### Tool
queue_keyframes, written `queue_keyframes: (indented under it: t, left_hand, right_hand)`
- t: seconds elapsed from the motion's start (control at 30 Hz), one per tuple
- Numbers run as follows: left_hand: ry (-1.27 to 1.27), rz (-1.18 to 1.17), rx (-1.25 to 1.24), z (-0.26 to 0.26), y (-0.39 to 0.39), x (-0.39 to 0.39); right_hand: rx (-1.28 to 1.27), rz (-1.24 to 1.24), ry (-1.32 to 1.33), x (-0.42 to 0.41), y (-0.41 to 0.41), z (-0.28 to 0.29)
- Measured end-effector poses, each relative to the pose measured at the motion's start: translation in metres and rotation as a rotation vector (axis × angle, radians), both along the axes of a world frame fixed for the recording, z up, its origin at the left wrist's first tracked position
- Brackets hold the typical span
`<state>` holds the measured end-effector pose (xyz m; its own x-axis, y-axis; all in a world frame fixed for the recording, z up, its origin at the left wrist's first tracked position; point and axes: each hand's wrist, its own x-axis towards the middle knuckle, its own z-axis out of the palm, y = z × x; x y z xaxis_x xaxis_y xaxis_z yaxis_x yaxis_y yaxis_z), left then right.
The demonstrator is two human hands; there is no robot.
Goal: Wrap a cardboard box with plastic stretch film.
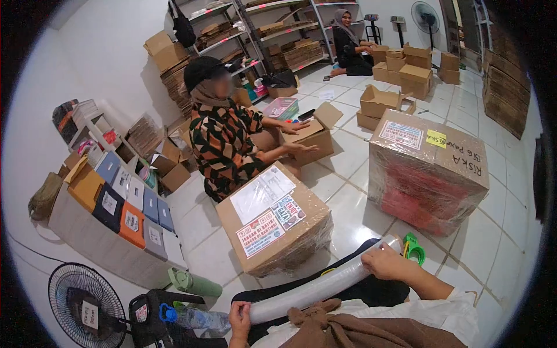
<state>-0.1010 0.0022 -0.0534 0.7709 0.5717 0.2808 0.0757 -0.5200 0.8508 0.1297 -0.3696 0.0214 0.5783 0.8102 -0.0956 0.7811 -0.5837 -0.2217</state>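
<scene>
A long roll of clear stretch film (313, 287) lies slantwise across my lap. My left hand (239, 319) grips its lower left end. Near the roll's other end, my right hand (383, 263) is closed around it. In front of me stands a cardboard box (300, 235) wrapped in clear film, with a paper sheet and printed stickers on its top. Farther right is a second film-wrapped box (428, 174), reddish on its near side, with stickers and handwriting on top. A green tape dispenser (415, 252) lies on the floor just beyond my right hand.
A co-worker in a patterned top (230, 143) sits across from me by an open carton (311, 145). Another person (348, 48) sits among boxes at the back. To my left are a green tumbler (196, 282), a water bottle (200, 319) and a fan (87, 304).
</scene>
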Motion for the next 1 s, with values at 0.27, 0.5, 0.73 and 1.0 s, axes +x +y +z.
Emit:
queue_keyframes:
  t: [0.27, 0.5, 0.73, 1.0]
  left_hand:
    - [-0.108, 0.058, 0.086, 0.000, -0.007, 0.002]
    - [-0.112, 0.026, 0.225, 0.022, -0.011, -0.003]
    - [-0.114, 0.008, 0.230, 0.009, -0.008, -0.005]
    - [-0.091, 0.031, 0.173, 0.010, -0.012, 0.002]
  right_hand:
    - [0.144, -0.031, -0.246, 0.008, -0.034, -0.009]
    - [0.153, -0.060, -0.110, 0.003, -0.036, -0.011]
    - [0.337, -0.194, -0.387, 0.023, -0.043, -0.025]
    - [0.396, -0.204, -0.417, 0.039, -0.038, -0.042]
